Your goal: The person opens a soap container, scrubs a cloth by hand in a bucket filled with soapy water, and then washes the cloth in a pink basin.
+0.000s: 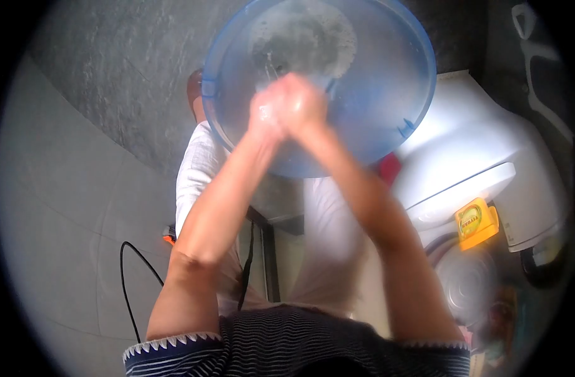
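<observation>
- Grip: left hand (266, 115) and right hand (304, 105) brought together, touching, knuckles outward; motion blur hides the fingers, so I cannot tell whether they are clamped on anything.
- Principal item: round, translucent blue plastic basin (377, 94), directly below and around the grip, its rim passing beyond the hands on all sides.
- Governing relation: the basin's open floor lies under both hands, extending mostly ahead and to the right of them; being round, it shows no distinct long axis. Left hand is nearer the left rim; right hand is nearer the wider open stretch.
- Contents: pale, foamy, greyish water (312, 31), pooled just ahead of the grip.
- Partly hidden: light bluish, soft-looking item (331, 86), just beside the right hand; its nature and its contact with the fingers cannot be determined.
- Right of the grip, outside the basin: glossy white, smooth-sided fixture (466, 147), bearing near its edge a yellow, lettered, box-like holder (476, 224), well apart from both hands.
- Left of the grip, beyond the rim: brown shoe (196, 94); nearer the body, white-trousered leg (194, 166).
</observation>
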A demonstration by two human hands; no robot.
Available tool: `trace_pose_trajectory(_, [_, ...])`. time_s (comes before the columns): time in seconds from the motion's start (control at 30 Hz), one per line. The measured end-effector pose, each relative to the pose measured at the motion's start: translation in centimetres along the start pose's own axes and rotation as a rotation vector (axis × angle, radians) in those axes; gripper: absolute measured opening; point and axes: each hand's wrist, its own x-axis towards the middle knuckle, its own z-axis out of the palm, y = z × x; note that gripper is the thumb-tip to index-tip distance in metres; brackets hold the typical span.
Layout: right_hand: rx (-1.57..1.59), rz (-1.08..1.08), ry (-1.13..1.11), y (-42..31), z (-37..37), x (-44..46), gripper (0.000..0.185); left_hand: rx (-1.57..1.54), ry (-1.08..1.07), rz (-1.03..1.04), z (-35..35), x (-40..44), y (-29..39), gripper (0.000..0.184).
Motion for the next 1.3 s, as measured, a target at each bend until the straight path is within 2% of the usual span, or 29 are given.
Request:
trace_pose_trajectory(0.03, [-0.109,0.227,-0.102,1.6,0.0,2.2,0.02,0.147,0.239,-0.071,2.7,-0.7,0.2,0.021])
trace_pose_trajectory(0.07, [-0.127,0.249,-0.089,1.5,-0.1,2.7,0.025,0.297,0.478,-0.138,5.1,-1.4,0.9,0.022])
trace_pose_trajectory(0.1, [-0.137,0.202,-0.044,1.4,0.0,2.6,0.024,0.284,0.421,-0.115,4.2,-1.0,0.7,0.02])
trace_pose_trajectory(0.2, [-0.033,-0.006,0.029,-1.4,-0.3,-0.8,0.02,1.214,0.062,0.16,0.9,-0.4,1.5,0.018])
trace_pose_trajectory(0.23, [-0.038,-0.053,0.012,-2.7,-0.4,-2.0,0.019,1.122,0.037,0.267,-1.1,0.7,0.6,0.017])
trace_pose_trajectory(0.27, [0.016,0.03,0.017,-2.0,-0.4,-1.8,0.021,1.031,0.004,0.37,-3.1,1.8,-0.4,0.016])
trace_pose_trajectory(0.3, [0.076,0.11,0.023,-0.4,-0.1,-1.2,0.023,1.101,0.004,0.272,-1.1,1.1,0.7,0.016])
trace_pose_trajectory(0.33, [0.138,0.189,0.032,1.5,0.2,0.0,0.024,0.954,0.186,0.119,1.6,0.4,0.9,0.018])
trace_pose_trajectory(0.37, [0.123,0.389,-0.025,4.8,0.3,2.3,0.028,0.776,0.38,-0.003,6.7,-1.6,2.5,0.021])
trace_pose_trajectory(0.4, [0.347,0.451,0.047,8.0,1.0,3.4,0.03,1.119,0.276,0.165,6.9,-1.0,2.5,0.032])
trace_pose_trajectory(0.43, [0.4,0.495,0.097,10.5,1.7,4.5,0.029,1.25,0.246,0.273,8.1,-1.4,3.8,0.04])
trace_pose_trajectory(0.47, [0.519,0.589,0.163,10.0,0.7,5.5,0.028,1.379,0.215,0.374,9.1,-2.3,4.9,0.049])
trace_pose_trajectory(0.5, [0.531,0.668,0.007,11.9,-0.2,6.9,0.026,1.407,0.193,0.481,8.5,-2.6,5.2,0.054])
trace_pose_trajectory(0.53, [0.303,0.642,-0.092,12.5,-1.4,8.3,0.027,1.432,0.162,0.591,7.9,-2.4,5.3,0.059])
trace_pose_trajectory(0.57, [0.174,0.489,-0.087,16.3,-0.8,9.6,0.028,1.452,0.129,0.704,7.2,-2.2,5.2,0.065])
trace_pose_trajectory(0.6, [0.049,0.383,-0.148,18.9,-1.0,11.1,0.033,1.438,0.084,0.599,6.7,-2.3,4.8,0.066])
trace_pose_trajectory(0.67, [-0.007,0.28,0.023,21.6,0.3,13.6,0.034,1.408,0.011,0.392,5.6,-2.8,3.7,0.07])
trace_pose_trajectory(0.77, [-0.395,0.303,-0.195,15.2,5.0,15.0,0.037,1.288,0.055,0.188,5.9,-3.4,5.2,0.052])
trace_pose_trajectory(0.8, [-0.474,0.224,-0.278,15.9,6.5,14.9,0.036,1.233,0.062,0.121,6.1,-3.6,5.2,0.046])
trace_pose_trajectory(0.83, [-0.559,0.138,-0.359,16.9,7.9,14.7,0.035,1.178,0.103,-0.046,6.5,-3.7,5.1,0.035])
trace_pose_trajectory(0.87, [-0.641,0.048,-0.44,17.7,8.9,14.8,0.034,1.111,0.104,-0.041,6.3,-3.7,5.1,0.035])
trace_pose_trajectory(0.9, [-0.639,0.106,-0.433,18.3,7.3,16.0,0.034,1.041,0.105,-0.038,5.9,-3.7,4.9,0.034])
trace_pose_trajectory(0.97, [-0.255,0.2,-0.518,22.6,4.9,18.8,0.031,0.876,0.121,-0.095,5.6,-3.8,4.4,0.032])
trace_pose_trajectory(1.03, [-0.205,0.231,-0.267,16.5,2.2,18.0,0.028,0.783,0.129,-0.158,6.0,-3.7,4.5,0.035])
trace_pose_trajectory(1.13, [-0.452,-0.08,-0.32,16.1,6.1,14.7,0.027,0.643,0.177,-0.156,6.5,-2.7,4.4,0.043])
trace_pose_trajectory(1.23, [-0.133,0.076,-0.268,14.9,4.9,13.9,0.029,0.428,0.315,-0.18,5.5,-1.7,3.6,0.05])
trace_pose_trajectory(1.3, [0.015,0.059,-0.365,8.4,1.7,9.3,0.027,0.314,0.449,-0.215,5.1,-0.6,2.7,0.052])
